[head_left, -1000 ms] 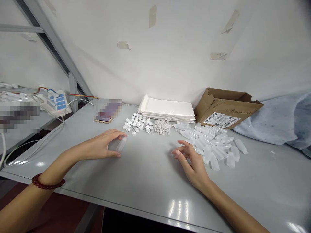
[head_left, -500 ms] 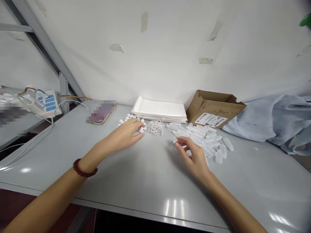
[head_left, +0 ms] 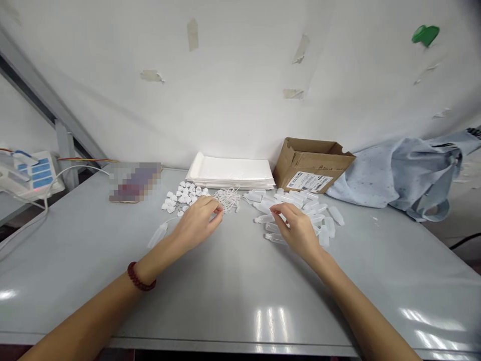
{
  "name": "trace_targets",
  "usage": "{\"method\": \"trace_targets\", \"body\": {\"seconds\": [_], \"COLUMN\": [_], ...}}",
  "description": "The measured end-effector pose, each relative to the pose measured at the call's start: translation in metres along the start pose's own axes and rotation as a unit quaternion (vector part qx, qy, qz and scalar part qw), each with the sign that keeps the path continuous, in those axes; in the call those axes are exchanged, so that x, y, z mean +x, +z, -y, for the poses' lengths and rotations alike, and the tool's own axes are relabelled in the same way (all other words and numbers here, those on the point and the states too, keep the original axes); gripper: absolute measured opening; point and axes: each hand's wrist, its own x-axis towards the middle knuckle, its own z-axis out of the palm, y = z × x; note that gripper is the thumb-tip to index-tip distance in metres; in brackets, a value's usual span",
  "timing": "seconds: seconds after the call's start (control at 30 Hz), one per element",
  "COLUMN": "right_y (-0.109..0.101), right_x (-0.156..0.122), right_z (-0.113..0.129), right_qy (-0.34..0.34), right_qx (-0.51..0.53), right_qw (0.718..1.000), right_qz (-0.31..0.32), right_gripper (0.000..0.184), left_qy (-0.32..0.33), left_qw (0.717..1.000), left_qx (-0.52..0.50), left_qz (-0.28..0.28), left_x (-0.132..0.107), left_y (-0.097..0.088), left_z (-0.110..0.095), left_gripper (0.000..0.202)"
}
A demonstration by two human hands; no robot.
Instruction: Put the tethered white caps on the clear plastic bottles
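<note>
My left hand [head_left: 199, 220] hovers at the front edge of a tangle of thin white cords [head_left: 227, 199]. Its thumb and fingertips are drawn together; whatever they pinch is too small to make out. Behind this hand lie several small white caps [head_left: 185, 193]. A translucent bottle with a cord [head_left: 158, 234] rests by itself left of my left wrist. Over a heap of small translucent plastic bottles [head_left: 317, 208], my right hand [head_left: 296, 228] has thumb and index tips pressed together. Anything between them is hidden, and its palm covers part of the heap.
Behind the cords is a stack of white padded envelopes [head_left: 233, 171]. An open cardboard box [head_left: 310, 173] stands beside it, with light blue cloth [head_left: 379, 173] to its right. A phone [head_left: 135, 185] and a power strip [head_left: 39, 175] are on the left.
The view has swung right. My left hand has moved from the caps toward the cords and its fingers have closed. My right hand has moved further over the bottles, its fingertips now together.
</note>
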Motion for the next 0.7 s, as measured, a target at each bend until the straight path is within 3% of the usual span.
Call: {"method": "trace_targets", "body": {"seconds": [0.2,0.3,0.5,0.7], "right_y": [0.009,0.015,0.022,0.023], "right_x": [-0.001,-0.003,-0.006,-0.006], "right_z": [0.005,0.008,0.010,0.011], "right_qy": [-0.058,-0.067,-0.063,-0.044], "right_qx": [-0.016,-0.032,-0.050,-0.036], "right_qw": [0.996,0.993,0.993,0.996], "right_qz": [0.066,0.087,0.081,0.070], "right_gripper": [0.015,0.017,0.029,0.034], "left_qy": [0.048,0.057,0.031,-0.088], "left_qw": [0.993,0.990,0.986,0.970], "left_qx": [-0.066,-0.075,-0.131,-0.226], "left_qz": [-0.089,-0.107,-0.097,-0.025], "left_x": [-0.011,-0.012,-0.013,-0.015], "left_y": [0.000,0.002,0.001,-0.006], "left_z": [-0.007,-0.009,-0.016,-0.029], "left_gripper": [0.016,0.015,0.013,0.012]}}
